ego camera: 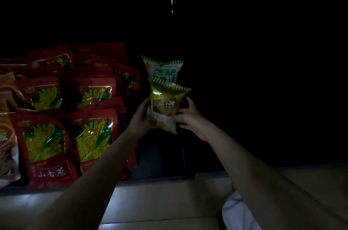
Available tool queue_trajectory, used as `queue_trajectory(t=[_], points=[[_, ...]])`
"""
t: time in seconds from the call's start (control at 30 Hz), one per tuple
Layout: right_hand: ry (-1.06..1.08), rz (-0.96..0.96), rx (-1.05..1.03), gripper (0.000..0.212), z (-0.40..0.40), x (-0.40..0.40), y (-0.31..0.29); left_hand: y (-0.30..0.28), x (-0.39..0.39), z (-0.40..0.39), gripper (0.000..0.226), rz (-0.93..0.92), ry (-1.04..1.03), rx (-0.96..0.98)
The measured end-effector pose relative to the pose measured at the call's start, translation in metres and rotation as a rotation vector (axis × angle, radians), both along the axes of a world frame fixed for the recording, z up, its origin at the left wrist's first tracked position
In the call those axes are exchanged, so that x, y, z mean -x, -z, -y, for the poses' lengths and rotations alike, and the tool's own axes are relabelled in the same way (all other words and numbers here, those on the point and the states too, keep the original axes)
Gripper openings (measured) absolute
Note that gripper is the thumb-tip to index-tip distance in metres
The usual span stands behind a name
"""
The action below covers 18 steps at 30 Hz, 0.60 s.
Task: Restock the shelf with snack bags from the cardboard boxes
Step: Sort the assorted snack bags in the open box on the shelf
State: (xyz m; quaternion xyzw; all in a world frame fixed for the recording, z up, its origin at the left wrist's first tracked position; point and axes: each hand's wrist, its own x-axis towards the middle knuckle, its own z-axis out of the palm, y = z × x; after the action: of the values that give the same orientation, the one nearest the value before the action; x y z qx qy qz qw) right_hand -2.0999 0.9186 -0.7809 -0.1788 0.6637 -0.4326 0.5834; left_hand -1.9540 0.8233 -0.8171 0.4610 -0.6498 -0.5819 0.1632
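Observation:
In a dim scene I hold a green-and-white snack bag (165, 105) upright over the dark shelf (162, 156). My left hand (140, 118) grips its left side, thumb on the front. My right hand (190, 116) touches its right edge with spread, bent fingers. Directly behind it stands a second bag of the same kind (163, 68), its green lettering facing me. No cardboard box is in view.
Several red snack bags with yellow pictures (90, 96) fill the shelf to the left, in rows. A pale floor (160, 201) lies below the shelf edge. The shelf to the right is too dark to make out. White cloth (239, 214) shows at bottom right.

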Motion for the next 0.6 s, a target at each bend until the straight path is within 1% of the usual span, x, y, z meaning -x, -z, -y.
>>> queue_trajectory(t=[0.03, 0.07, 0.1, 0.13, 0.17, 0.2, 0.23, 0.27, 0.3, 0.33, 0.37, 0.4, 0.43, 0.47, 0.5, 0.53, 0.57, 0.6], points=[[-0.031, 0.011, -0.043, 0.082, -0.006, 0.003, 0.001, 0.000, -0.001, 0.000, 0.080, 0.035, 0.020, 0.106], [-0.094, -0.035, -0.109, 0.073, -0.014, 0.007, 0.000, 0.001, -0.001, 0.001, 0.077, 0.107, 0.060, 0.214], [-0.134, -0.152, -0.193, 0.063, -0.019, 0.012, 0.001, 0.004, -0.001, 0.002, 0.074, 0.165, 0.092, 0.273], [-0.112, -0.315, -0.263, 0.056, -0.023, 0.019, 0.004, 0.006, -0.002, 0.003, 0.068, 0.246, 0.100, 0.317], [-0.048, -0.476, -0.320, 0.053, -0.023, 0.027, 0.007, 0.006, -0.003, 0.002, 0.060, 0.309, 0.063, 0.322], [0.006, -0.596, -0.349, 0.054, -0.022, 0.033, 0.007, 0.005, -0.004, -0.002, 0.054, 0.355, -0.022, 0.294], [-0.004, -0.701, -0.315, 0.058, -0.018, 0.036, 0.008, 0.008, -0.003, -0.007, 0.052, 0.406, -0.108, 0.235], [-0.109, -0.815, -0.237, 0.063, -0.011, 0.037, 0.007, 0.008, -0.002, -0.013, 0.054, 0.475, -0.183, 0.148], [-0.277, -0.918, -0.129, 0.068, -0.002, 0.034, 0.005, 0.007, -0.001, -0.021, 0.057, 0.554, -0.225, 0.074], [-0.472, -0.990, -0.026, 0.071, 0.007, 0.028, 0.004, 0.007, 0.001, -0.031, 0.060, 0.632, -0.196, 0.029], [-0.680, -1.051, 0.034, 0.073, 0.016, 0.019, 0.004, 0.009, 0.003, -0.041, 0.061, 0.681, -0.107, 0.053], [-0.860, -1.107, 0.048, 0.072, 0.023, 0.010, 0.004, 0.007, 0.004, -0.050, 0.062, 0.662, -0.023, 0.097], [-0.999, -1.167, 0.023, 0.071, 0.029, 0.003, 0.006, 0.012, 0.002, -0.054, 0.063, 0.573, 0.054, 0.159], [-1.082, -1.222, -0.021, 0.071, 0.032, 0.000, 0.009, 0.012, 0.001, -0.056, 0.063, 0.442, 0.121, 0.198], [-1.120, -1.271, -0.076, 0.072, 0.031, -0.001, 0.010, 0.015, -0.002, -0.054, 0.060, 0.359, 0.145, 0.212], [-1.137, -1.317, -0.145, 0.073, 0.027, 0.003, 0.010, 0.018, -0.006, -0.050, 0.056, 0.322, 0.139, 0.223], [-1.145, -1.348, -0.226, 0.075, 0.022, 0.008, 0.008, 0.024, -0.010, -0.044, 0.054, 0.325, 0.102, 0.240], [-1.133, -1.348, -0.314, 0.077, 0.015, 0.015, 0.008, 0.027, -0.012, -0.040, 0.054, 0.368, 0.046, 0.240]])
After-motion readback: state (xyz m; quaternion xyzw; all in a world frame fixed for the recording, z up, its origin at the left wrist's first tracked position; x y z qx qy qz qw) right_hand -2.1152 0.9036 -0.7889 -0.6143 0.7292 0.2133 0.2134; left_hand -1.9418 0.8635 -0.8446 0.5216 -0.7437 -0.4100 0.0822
